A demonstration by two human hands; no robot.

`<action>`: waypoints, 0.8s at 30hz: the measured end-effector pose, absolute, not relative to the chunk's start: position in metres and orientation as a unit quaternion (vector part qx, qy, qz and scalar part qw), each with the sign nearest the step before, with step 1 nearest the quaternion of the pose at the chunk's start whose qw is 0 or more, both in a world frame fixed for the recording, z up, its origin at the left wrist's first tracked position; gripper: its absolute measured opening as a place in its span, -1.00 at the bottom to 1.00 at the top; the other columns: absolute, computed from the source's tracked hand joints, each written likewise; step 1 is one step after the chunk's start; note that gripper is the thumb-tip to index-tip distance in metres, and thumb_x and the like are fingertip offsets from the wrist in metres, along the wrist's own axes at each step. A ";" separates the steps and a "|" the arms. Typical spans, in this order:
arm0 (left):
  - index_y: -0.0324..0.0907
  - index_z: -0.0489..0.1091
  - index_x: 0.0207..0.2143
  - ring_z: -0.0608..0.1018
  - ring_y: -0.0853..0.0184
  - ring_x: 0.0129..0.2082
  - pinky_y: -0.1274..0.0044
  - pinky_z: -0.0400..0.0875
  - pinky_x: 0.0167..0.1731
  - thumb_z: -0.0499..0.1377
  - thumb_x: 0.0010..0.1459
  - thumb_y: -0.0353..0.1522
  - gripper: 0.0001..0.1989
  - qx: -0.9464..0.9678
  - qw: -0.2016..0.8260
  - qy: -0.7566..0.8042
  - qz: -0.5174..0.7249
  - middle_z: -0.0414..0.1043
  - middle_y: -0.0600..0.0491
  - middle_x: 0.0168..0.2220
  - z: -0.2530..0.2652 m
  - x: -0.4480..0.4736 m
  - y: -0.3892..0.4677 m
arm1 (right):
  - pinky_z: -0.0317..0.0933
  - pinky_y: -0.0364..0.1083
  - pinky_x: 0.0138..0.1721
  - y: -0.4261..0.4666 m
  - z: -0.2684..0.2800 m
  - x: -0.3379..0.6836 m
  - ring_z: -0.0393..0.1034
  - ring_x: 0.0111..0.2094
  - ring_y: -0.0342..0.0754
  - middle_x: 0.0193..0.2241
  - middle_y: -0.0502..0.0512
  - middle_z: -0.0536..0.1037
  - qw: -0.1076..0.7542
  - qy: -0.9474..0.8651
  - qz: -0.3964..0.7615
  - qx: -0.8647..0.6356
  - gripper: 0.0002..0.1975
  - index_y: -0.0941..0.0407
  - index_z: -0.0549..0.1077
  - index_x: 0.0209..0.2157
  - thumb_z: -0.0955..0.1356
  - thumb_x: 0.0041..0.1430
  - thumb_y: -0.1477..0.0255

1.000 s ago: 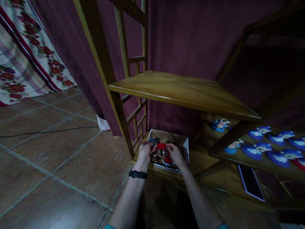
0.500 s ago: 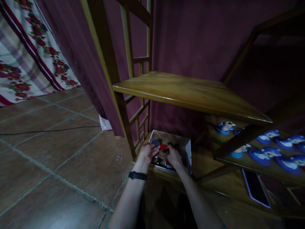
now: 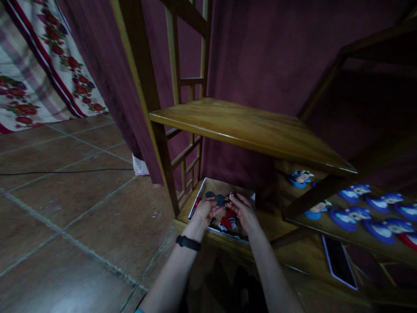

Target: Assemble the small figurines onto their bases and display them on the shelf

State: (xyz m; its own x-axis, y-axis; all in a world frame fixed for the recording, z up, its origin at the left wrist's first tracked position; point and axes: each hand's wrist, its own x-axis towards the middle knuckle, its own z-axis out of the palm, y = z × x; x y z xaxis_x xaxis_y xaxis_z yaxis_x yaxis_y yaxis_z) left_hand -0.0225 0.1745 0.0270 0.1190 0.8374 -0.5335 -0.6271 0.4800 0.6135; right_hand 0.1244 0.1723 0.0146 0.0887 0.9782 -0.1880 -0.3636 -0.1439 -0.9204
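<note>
Figurine [image 3: 228, 198] lies crosswise between the hands [image 3: 206, 210], dark base [image 3: 220, 200] leftward.

Lower wooden shelf [image 3: 302, 250] bears an open cardboard box [image 3: 223, 187] at its left end, a pale-rimmed smartphone [image 3: 339, 262] farther right.

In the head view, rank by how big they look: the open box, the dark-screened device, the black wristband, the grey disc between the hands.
Largest to smallest:
Open box
Dark-screened device
Black wristband
Grey disc
</note>
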 end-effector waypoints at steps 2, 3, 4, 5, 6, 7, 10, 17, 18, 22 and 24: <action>-0.31 0.30 -0.36 0.55 0.33 -0.47 0.40 0.50 -0.33 0.08 -0.04 -0.66 -0.82 0.119 0.744 0.433 0.495 0.45 -0.06 -0.46 0.029 -0.019 0.173 | 0.38 -0.09 -0.24 0.173 0.013 0.124 0.42 -0.40 -0.17 -0.30 0.03 0.52 0.565 -0.336 0.576 -0.486 -0.58 0.10 0.43 -0.24 0.45 -0.21 0.28; -0.31 0.29 -0.37 0.55 0.33 -0.47 0.39 0.50 -0.32 0.07 -0.03 -0.67 -0.81 0.118 0.744 0.431 0.497 0.45 -0.05 -0.48 0.030 -0.018 0.173 | 0.38 -0.11 -0.26 0.173 0.012 0.124 0.42 -0.41 -0.18 -0.29 0.01 0.52 0.563 -0.343 0.565 -0.496 -0.58 0.09 0.43 -0.22 0.45 -0.20 0.29; -0.31 0.29 -0.37 0.55 0.33 -0.47 0.39 0.50 -0.31 0.05 -0.03 -0.68 -0.81 0.117 0.743 0.431 0.498 0.45 -0.04 -0.49 0.031 -0.017 0.173 | 0.38 -0.12 -0.28 0.173 0.010 0.125 0.42 -0.41 -0.18 -0.29 0.01 0.51 0.559 -0.351 0.554 -0.508 -0.58 0.08 0.42 -0.21 0.45 -0.19 0.29; -0.31 0.29 -0.37 0.55 0.33 -0.47 0.39 0.50 -0.31 0.05 -0.04 -0.68 -0.80 0.117 0.741 0.432 0.500 0.44 -0.04 -0.49 0.031 -0.016 0.172 | 0.38 -0.12 -0.29 0.173 0.009 0.125 0.42 -0.42 -0.18 -0.27 0.00 0.50 0.554 -0.360 0.543 -0.519 -0.58 0.07 0.41 -0.20 0.44 -0.19 0.29; -0.31 0.28 -0.37 0.55 0.33 -0.47 0.38 0.50 -0.31 0.05 -0.04 -0.69 -0.80 0.116 0.740 0.433 0.502 0.44 -0.04 -0.50 0.031 -0.015 0.172 | 0.38 -0.13 -0.31 0.173 0.007 0.126 0.42 -0.41 -0.17 -0.26 0.00 0.50 0.549 -0.370 0.533 -0.527 -0.58 0.06 0.40 -0.20 0.43 -0.18 0.29; -0.31 0.28 -0.37 0.55 0.33 -0.48 0.38 0.51 -0.31 0.05 -0.04 -0.69 -0.80 0.116 0.739 0.432 0.503 0.44 -0.03 -0.50 0.032 -0.015 0.172 | 0.37 -0.13 -0.31 0.173 0.006 0.126 0.43 -0.40 -0.17 -0.24 0.00 0.49 0.544 -0.381 0.524 -0.533 -0.58 0.05 0.40 -0.19 0.42 -0.16 0.29; -0.32 0.29 -0.38 0.54 0.33 -0.49 0.38 0.51 -0.31 0.05 -0.04 -0.69 -0.81 0.123 0.743 0.427 0.500 0.44 -0.04 -0.49 0.031 -0.014 0.172 | 0.37 -0.11 -0.31 0.174 0.004 0.126 0.43 -0.35 -0.13 -0.21 0.01 0.49 0.537 -0.410 0.505 -0.538 -0.58 0.03 0.37 -0.16 0.40 -0.14 0.28; -0.33 0.33 -0.47 0.52 0.38 -0.54 0.41 0.51 -0.34 0.14 -0.04 -0.66 -0.87 0.135 0.736 0.419 0.515 0.42 0.00 -0.53 0.030 -0.014 0.169 | 0.35 -0.12 -0.30 0.175 0.003 0.127 0.41 -0.30 -0.11 -0.19 0.01 0.49 0.504 -0.456 0.486 -0.549 -0.58 0.00 0.36 -0.14 0.37 -0.11 0.25; -0.33 0.34 -0.48 0.52 0.37 -0.53 0.42 0.52 -0.34 0.15 -0.04 -0.66 -0.88 0.134 0.736 0.419 0.514 0.42 0.00 -0.53 0.030 -0.015 0.169 | 0.35 -0.12 -0.30 0.175 0.004 0.127 0.41 -0.31 -0.11 -0.20 0.01 0.49 0.500 -0.460 0.483 -0.552 -0.59 0.00 0.35 -0.14 0.36 -0.10 0.25; -0.36 0.37 -0.50 0.53 0.37 -0.51 0.46 0.52 -0.35 0.17 -0.03 -0.64 -0.92 0.135 0.739 0.419 0.510 0.45 -0.04 -0.51 0.032 -0.016 0.168 | 0.35 -0.12 -0.33 0.171 0.007 0.128 0.41 -0.39 -0.13 -0.28 -0.01 0.48 0.495 -0.462 0.481 -0.557 -0.58 0.01 0.34 -0.12 0.34 -0.07 0.21; -0.37 0.39 -0.51 0.53 0.37 -0.51 0.47 0.52 -0.35 0.18 -0.03 -0.63 -0.93 0.141 0.739 0.417 0.511 0.46 -0.05 -0.50 0.033 -0.016 0.168 | 0.35 -0.11 -0.32 0.169 0.008 0.128 0.40 -0.40 -0.14 -0.30 -0.01 0.47 0.500 -0.465 0.483 -0.548 -0.58 0.01 0.33 -0.12 0.34 -0.06 0.21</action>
State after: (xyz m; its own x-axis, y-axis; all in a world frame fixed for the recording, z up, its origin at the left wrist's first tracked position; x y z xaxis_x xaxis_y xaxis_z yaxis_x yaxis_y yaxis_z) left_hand -0.0158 0.1677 0.0326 0.1307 0.8720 -0.4717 -0.6375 0.4383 0.6336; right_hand 0.1280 0.1694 0.0081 0.1012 0.9928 -0.0642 0.0261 -0.0671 -0.9974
